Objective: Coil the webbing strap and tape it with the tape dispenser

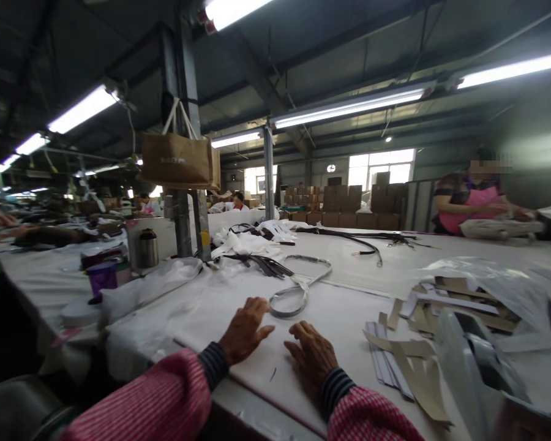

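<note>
My left hand (247, 331) is over the white tabletop (252, 367), fingers apart and holding nothing. Close to its fingertips lies a grey strap (288, 313) looped into a figure eight and bound at the middle with white wrapping. My right hand (313, 355) rests at or just above the table, fingers spread, with nothing in it. A small dark sliver (273, 373) lies on the surface between the two hands. To the right of my right hand are beige and white strips (395, 358), some overlapping.
A grey tape dispenser (468, 367) stands at the right front, by a clear plastic bag (509, 294) of strips. Dark straps (349, 236) and white wrapping lie farther back. A steel thermos (147, 250) and purple cup (101, 278) stand left. A co-worker (475, 196) sits at far right.
</note>
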`<state>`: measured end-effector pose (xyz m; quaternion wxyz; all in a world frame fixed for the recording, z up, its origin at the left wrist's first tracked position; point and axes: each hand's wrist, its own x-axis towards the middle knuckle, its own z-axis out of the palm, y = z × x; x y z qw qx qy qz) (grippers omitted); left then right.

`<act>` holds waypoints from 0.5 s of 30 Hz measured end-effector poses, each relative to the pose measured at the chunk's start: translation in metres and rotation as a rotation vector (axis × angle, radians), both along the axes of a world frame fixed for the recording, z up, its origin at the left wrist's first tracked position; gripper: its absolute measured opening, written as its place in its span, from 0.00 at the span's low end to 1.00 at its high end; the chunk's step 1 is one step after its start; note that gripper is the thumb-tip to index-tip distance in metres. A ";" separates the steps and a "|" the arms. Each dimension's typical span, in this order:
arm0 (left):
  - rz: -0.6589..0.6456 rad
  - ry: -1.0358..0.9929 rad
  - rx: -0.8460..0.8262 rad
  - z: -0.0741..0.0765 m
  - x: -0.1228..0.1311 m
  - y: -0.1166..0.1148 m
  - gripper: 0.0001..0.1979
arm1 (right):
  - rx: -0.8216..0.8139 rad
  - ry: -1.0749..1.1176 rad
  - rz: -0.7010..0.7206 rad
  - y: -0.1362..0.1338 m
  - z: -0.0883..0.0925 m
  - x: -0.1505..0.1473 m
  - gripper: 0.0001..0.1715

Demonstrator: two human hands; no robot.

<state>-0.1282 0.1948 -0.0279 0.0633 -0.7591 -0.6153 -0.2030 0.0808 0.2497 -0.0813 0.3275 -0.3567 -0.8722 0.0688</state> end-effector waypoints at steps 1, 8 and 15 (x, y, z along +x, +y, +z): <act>-0.030 0.015 -0.027 0.000 0.017 0.027 0.18 | -0.013 0.052 -0.009 0.005 -0.004 0.000 0.05; -0.040 -0.009 -0.146 -0.012 0.038 0.070 0.05 | -0.453 0.555 -0.047 0.031 -0.010 0.008 0.20; -0.428 0.034 0.206 -0.071 0.038 -0.038 0.13 | -1.096 0.930 0.073 0.005 0.014 0.000 0.32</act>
